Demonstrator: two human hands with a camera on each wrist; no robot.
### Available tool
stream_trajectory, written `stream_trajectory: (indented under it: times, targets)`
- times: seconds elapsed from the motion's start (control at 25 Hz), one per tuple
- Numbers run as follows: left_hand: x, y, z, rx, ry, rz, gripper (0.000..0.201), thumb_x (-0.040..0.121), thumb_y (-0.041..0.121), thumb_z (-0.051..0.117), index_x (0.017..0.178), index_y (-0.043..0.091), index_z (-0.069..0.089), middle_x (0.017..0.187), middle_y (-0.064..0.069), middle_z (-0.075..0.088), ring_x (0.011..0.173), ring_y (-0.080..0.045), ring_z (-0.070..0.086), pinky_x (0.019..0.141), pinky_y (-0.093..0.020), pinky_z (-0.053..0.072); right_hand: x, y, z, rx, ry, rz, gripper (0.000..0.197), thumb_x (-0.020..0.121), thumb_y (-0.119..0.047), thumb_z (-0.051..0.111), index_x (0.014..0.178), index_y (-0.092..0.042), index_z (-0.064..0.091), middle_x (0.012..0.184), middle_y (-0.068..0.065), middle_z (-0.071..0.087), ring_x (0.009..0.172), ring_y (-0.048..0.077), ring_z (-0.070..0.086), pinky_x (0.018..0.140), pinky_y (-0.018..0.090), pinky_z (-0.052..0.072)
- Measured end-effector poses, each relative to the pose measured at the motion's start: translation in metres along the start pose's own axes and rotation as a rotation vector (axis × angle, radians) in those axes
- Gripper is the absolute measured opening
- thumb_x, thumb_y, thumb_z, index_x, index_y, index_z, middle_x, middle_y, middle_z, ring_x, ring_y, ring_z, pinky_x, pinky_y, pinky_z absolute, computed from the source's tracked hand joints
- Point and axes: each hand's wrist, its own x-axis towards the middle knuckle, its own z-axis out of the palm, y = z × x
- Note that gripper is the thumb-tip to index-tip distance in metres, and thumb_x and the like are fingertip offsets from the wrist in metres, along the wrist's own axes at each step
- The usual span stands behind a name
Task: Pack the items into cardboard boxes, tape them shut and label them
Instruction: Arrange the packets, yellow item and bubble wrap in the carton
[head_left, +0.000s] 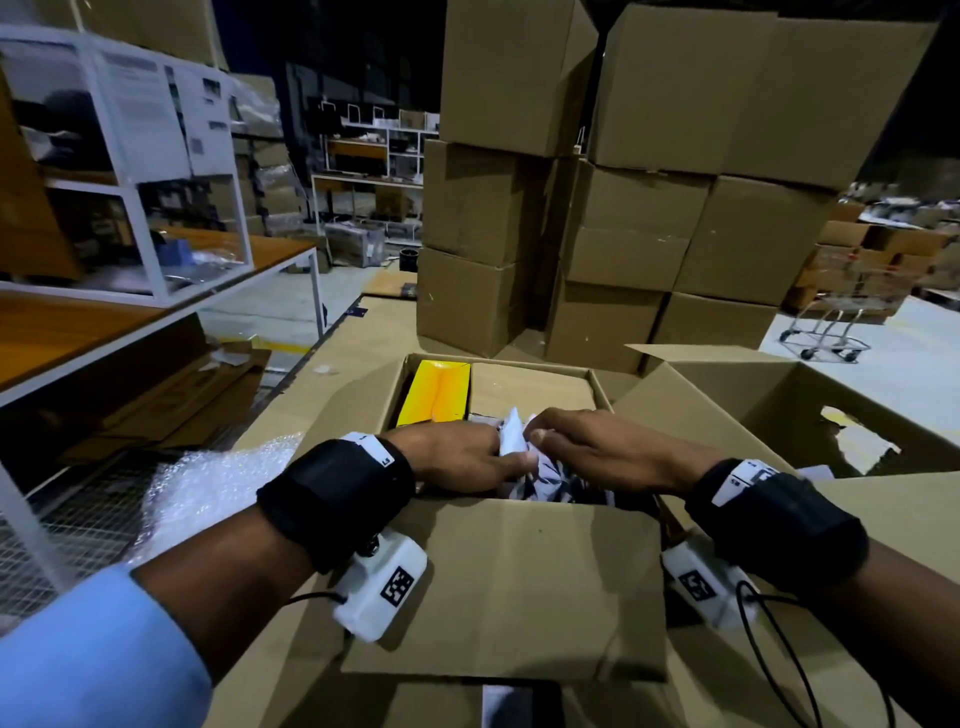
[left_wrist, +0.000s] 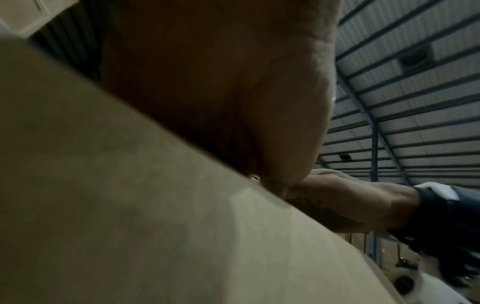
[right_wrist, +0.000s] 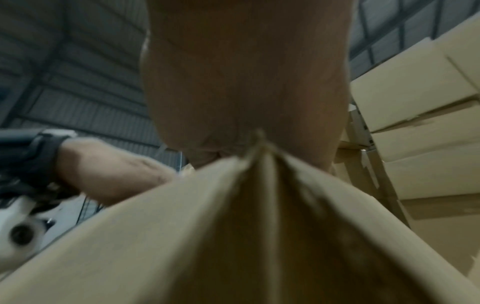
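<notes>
Reaching into the open brown cardboard box (head_left: 519, 571) in the head view, the left hand (head_left: 457, 457) and right hand (head_left: 597, 449) are both pinching a crumpled white paper-wrapped item (head_left: 511, 436) near the box's middle; a yellow carton (head_left: 436, 389) is standing in its far left corner. From the left wrist, a palm is looming over a cardboard flap (left_wrist: 130, 216). From the right wrist, a folded flap edge (right_wrist: 259, 195) is hiding the fingers.
</notes>
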Motion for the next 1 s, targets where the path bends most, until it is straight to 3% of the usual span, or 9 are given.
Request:
stream_trajectory:
  times: [0.08, 0.16, 0.24, 0.28, 0.36, 0.44, 0.6, 0.8, 1.0]
  targets:
    - [0.004, -0.001, 0.003, 0.04, -0.007, -0.029, 0.048, 0.106, 0.052, 0.03, 0.075, 0.019, 0.044, 0.074, 0.002, 0.045, 0.077, -0.018, 0.045, 0.065, -0.029, 0.032, -0.001, 0.002, -0.004, 0.035, -0.027, -0.01, 0.035, 0.104, -0.019, 0.04, 0.136, -0.018, 0.056, 0.127, 0.004, 0.065, 0.113, 0.017, 0.059, 0.098, 0.035, 0.046]
    - [0.005, 0.0, 0.007, 0.074, 0.019, -0.009, 0.037, 0.106, 0.04, 0.041, 0.078, 0.018, 0.046, 0.083, -0.006, 0.047, 0.075, -0.019, 0.043, 0.057, -0.028, 0.028, 0.0, 0.002, -0.005, -0.006, -0.042, -0.039, 0.042, 0.096, -0.007, 0.047, 0.137, -0.017, 0.055, 0.129, 0.003, 0.064, 0.113, 0.015, 0.058, 0.095, 0.03, 0.046]
    - [0.006, 0.001, 0.01, 0.039, 0.067, 0.01, 0.027, 0.102, 0.036, 0.051, 0.104, 0.01, 0.052, 0.097, -0.005, 0.044, 0.08, -0.019, 0.043, 0.056, -0.031, 0.027, 0.002, 0.002, -0.001, -0.068, -0.023, -0.055, 0.04, 0.095, -0.012, 0.054, 0.134, -0.018, 0.053, 0.123, 0.003, 0.065, 0.103, 0.015, 0.058, 0.086, 0.03, 0.047]
    - [0.007, 0.001, 0.011, 0.029, 0.081, 0.014, 0.038, 0.101, 0.037, 0.055, 0.119, 0.005, 0.048, 0.101, -0.005, 0.043, 0.087, -0.02, 0.043, 0.06, -0.032, 0.028, 0.003, 0.003, 0.0, -0.102, 0.001, -0.047, 0.038, 0.095, -0.016, 0.057, 0.133, -0.02, 0.051, 0.119, 0.002, 0.066, 0.1, 0.016, 0.057, 0.084, 0.031, 0.047]
    - [0.012, -0.001, 0.015, 0.041, 0.108, 0.025, 0.052, 0.097, 0.041, 0.061, 0.129, 0.003, 0.043, 0.109, -0.006, 0.049, 0.097, -0.024, 0.048, 0.069, -0.032, 0.032, 0.006, 0.005, 0.001, -0.186, 0.073, -0.047, 0.033, 0.093, -0.022, 0.061, 0.125, -0.023, 0.052, 0.11, 0.0, 0.067, 0.101, 0.021, 0.057, 0.085, 0.039, 0.049]
    - [0.017, -0.005, 0.018, 0.036, 0.117, 0.015, 0.053, 0.096, 0.041, 0.063, 0.127, 0.004, 0.044, 0.113, -0.009, 0.052, 0.103, -0.027, 0.052, 0.067, -0.033, 0.033, 0.007, 0.008, 0.0, -0.242, 0.127, -0.084, 0.025, 0.089, -0.025, 0.066, 0.113, -0.026, 0.059, 0.103, -0.003, 0.065, 0.101, 0.023, 0.052, 0.088, 0.044, 0.046]
    - [0.021, -0.01, 0.019, -0.012, 0.114, 0.003, 0.049, 0.098, 0.035, 0.06, 0.129, 0.001, 0.043, 0.114, -0.014, 0.056, 0.09, -0.023, 0.047, 0.062, -0.033, 0.033, 0.007, 0.008, 0.0, -0.262, 0.07, -0.107, 0.021, 0.09, -0.02, 0.066, 0.109, -0.026, 0.071, 0.107, -0.004, 0.067, 0.106, 0.021, 0.054, 0.09, 0.046, 0.048]
    - [0.028, -0.01, 0.02, -0.056, 0.109, 0.014, 0.051, 0.099, 0.031, 0.059, 0.132, -0.003, 0.039, 0.106, -0.012, 0.06, 0.091, -0.025, 0.051, 0.063, -0.033, 0.035, 0.005, 0.007, -0.003, -0.209, 0.097, -0.118, 0.026, 0.09, -0.011, 0.059, 0.106, -0.023, 0.076, 0.103, -0.005, 0.074, 0.097, 0.014, 0.065, 0.087, 0.037, 0.053]
    - [0.027, -0.005, 0.02, 0.04, 0.141, 0.018, 0.029, 0.097, 0.037, 0.06, 0.106, 0.014, 0.046, 0.121, -0.015, 0.06, 0.101, -0.03, 0.055, 0.072, -0.032, 0.036, 0.007, 0.014, 0.002, -0.263, 0.239, -0.115, 0.041, 0.089, -0.014, 0.049, 0.12, -0.032, 0.067, 0.117, -0.001, 0.065, 0.107, 0.023, 0.056, 0.088, 0.048, 0.049]
